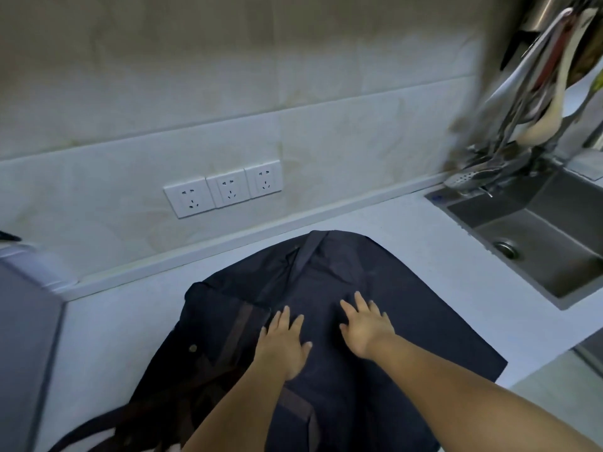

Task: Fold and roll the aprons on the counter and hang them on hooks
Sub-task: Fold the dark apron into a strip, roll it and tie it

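A dark navy apron (375, 275) with brown straps lies spread on the white counter (434, 230), its far end toward the wall. My left hand (282, 342) presses flat on the cloth near its middle, fingers straight. Just to its right, my right hand (367, 326) also lies flat on the fabric with fingers spread. A brown strap (238, 331) and a small button (193, 348) show on the apron's left side, and more straps trail off the near left edge.
A steel sink (551, 249) is set in the counter at the right. Ladles and utensils (535, 102) hang above it. Three wall sockets (223, 190) sit on the tiled backsplash. A grey appliance (23, 321) stands at the left edge.
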### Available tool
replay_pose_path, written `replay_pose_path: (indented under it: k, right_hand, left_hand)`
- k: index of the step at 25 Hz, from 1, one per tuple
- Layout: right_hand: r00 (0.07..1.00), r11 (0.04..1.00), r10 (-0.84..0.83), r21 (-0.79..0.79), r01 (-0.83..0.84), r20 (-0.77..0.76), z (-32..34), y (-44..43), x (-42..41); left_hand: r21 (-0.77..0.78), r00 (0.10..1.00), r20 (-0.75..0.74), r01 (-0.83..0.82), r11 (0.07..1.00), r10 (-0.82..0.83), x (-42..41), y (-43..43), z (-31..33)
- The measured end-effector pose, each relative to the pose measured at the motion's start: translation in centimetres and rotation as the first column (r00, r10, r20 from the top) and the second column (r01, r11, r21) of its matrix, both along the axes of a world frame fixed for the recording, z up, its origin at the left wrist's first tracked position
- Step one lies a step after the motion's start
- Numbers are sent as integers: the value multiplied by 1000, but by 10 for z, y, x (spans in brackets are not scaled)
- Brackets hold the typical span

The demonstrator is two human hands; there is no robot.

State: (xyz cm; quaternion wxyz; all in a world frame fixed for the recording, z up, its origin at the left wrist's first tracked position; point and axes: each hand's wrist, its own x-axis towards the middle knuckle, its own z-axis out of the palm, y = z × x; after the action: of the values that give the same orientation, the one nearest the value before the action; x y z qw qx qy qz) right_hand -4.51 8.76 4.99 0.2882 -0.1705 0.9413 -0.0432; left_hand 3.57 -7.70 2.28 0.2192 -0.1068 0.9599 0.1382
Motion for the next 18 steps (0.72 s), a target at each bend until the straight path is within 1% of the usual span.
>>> replay_pose_path:
  k: [2,3,5,6,7,8,9,10,12,13,15,16,17,18]
  right_hand:
    - [997,998,65,6,-65,-29,-11,-3,-20]
    - [994,996,87,-24,-89,-61,-17,-3,-34]
    - [979,980,104,-151,-131,-177,-28,-1,-69]
    - [966,962,72,-237,-133,-249,-33,0,-90]
    - [952,940,2,-324,-107,-308,-35,2,-111]
    - [938,915,-90,-399,-55,-335,-35,4,-134]
    - [928,893,-178,-450,13,-327,-35,5,-157]
    - [923,880,-249,-466,91,-291,-35,7,-179]
    - [926,878,-330,-420,230,-183,-40,9,-221]
    - [927,875,-354,-395,281,-124,-40,8,-236]
    - [916,847,-399,-396,354,-36,-47,0,-260]
    - [903,821,-430,-414,394,7,-50,-6,-266]
    - [879,775,-471,-439,455,79,-50,-11,-270]
    - [836,707,-511,-455,541,201,-48,-15,-274]
  left_hand:
    - [15,998,-21,-63,998,63,-17,9,-10]
    - [23,994,-47,-94,995,95,-28,15,-15]
    - [39,976,-118,-179,983,182,-54,28,-26]
    - [39,958,-162,-233,972,236,-68,35,-31]
    - [39,933,-220,-284,958,285,-82,40,-35]
    - [44,902,-282,-328,944,327,-95,46,-38]
    - [58,869,-339,-363,930,360,-108,51,-41]
    - [73,840,-388,-381,922,378,-122,57,-45]
    - [102,790,-473,-390,915,390,-145,65,-52]
    - [120,774,-498,-386,915,392,-152,67,-55]
    - [130,766,-508,-384,914,394,-162,66,-69]
    - [131,765,-507,-386,913,396,-164,64,-76]
    - [125,761,-514,-390,912,396,-164,62,-81]
    - [104,759,-526,-390,915,384,-164,61,-87]
